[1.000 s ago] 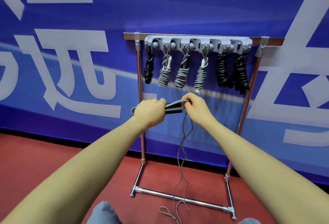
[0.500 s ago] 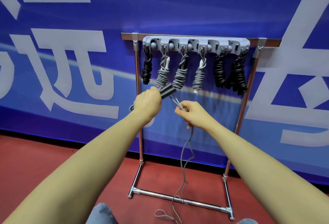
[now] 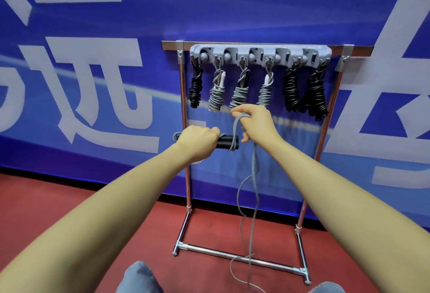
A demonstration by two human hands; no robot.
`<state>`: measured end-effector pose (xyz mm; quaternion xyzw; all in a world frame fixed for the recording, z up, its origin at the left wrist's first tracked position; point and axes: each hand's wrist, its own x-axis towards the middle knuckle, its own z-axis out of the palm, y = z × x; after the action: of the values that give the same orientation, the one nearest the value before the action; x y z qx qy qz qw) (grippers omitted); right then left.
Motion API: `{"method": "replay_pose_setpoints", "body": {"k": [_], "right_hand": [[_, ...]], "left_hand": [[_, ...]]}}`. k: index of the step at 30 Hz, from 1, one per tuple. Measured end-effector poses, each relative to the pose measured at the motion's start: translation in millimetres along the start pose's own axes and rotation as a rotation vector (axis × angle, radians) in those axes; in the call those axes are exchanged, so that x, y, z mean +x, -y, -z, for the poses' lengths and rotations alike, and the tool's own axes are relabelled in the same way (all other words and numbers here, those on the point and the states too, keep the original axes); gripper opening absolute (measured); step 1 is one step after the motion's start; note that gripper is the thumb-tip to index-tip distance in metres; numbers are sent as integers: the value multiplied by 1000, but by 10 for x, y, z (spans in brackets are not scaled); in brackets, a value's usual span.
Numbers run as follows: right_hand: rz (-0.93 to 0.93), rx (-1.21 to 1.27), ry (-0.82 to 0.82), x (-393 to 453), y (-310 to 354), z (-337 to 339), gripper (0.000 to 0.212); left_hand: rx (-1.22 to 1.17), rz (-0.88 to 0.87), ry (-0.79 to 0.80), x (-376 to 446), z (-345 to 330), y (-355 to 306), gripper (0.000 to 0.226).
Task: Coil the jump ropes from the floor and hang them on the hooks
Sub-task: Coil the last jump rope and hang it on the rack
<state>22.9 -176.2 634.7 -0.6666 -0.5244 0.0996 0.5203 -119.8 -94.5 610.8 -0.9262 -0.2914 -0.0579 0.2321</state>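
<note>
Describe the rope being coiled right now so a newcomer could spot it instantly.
Find the chrome rack against the blue wall. In front of it, below the row of hung bundles, the left hand grips black handles while the right hand loops the grey rope over them. Unlike the hung ropes, it still trails loose to the red floor.

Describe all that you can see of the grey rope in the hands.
The grey rope is a thin, doubled cord. The left hand grips its black handles, held level; a few turns wrap them. The right hand pinches the cord above. The rest hangs loose, crosses the rack base and trails on the red floor.
</note>
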Motion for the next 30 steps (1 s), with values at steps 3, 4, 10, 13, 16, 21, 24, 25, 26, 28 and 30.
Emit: {"method": "replay_pose_setpoints", "body": {"k": [3,4,10,13,16,21,24,25,26,28,30], "right_hand": [[-91,24,28,51,1,45,9],[-92,-25,38,56,-10,60,10],[-67,-101,48,49,-172,163,35],[-56,-130,70,28,-206,152,35],[-15,-185,81,20,-171,141,17],[-31,-218,120,-63,-202,96,33],[-30,-213,171,-106,-156,85,24],[-25,-213,196,-116,-134,81,21],[-20,-222,225,-128,-115,74,18],[5,-267,271,-156,-77,64,14],[76,-371,309,-162,-49,56,14]], "left_hand": [[45,-92,-41,2,86,-11,11],[66,-129,-52,6,129,-21,11],[-70,-228,-193,33,353,-31,8],[-201,-330,-501,64,405,-54,10],[-336,-99,-478,132,452,-124,9],[-418,297,-292,242,504,-115,12],[-410,374,-206,252,436,-102,12],[-412,407,-189,249,404,-90,14],[-406,432,-170,245,375,-80,15],[-378,460,-132,234,318,-72,17],[-345,474,-77,211,277,-62,18]]}}
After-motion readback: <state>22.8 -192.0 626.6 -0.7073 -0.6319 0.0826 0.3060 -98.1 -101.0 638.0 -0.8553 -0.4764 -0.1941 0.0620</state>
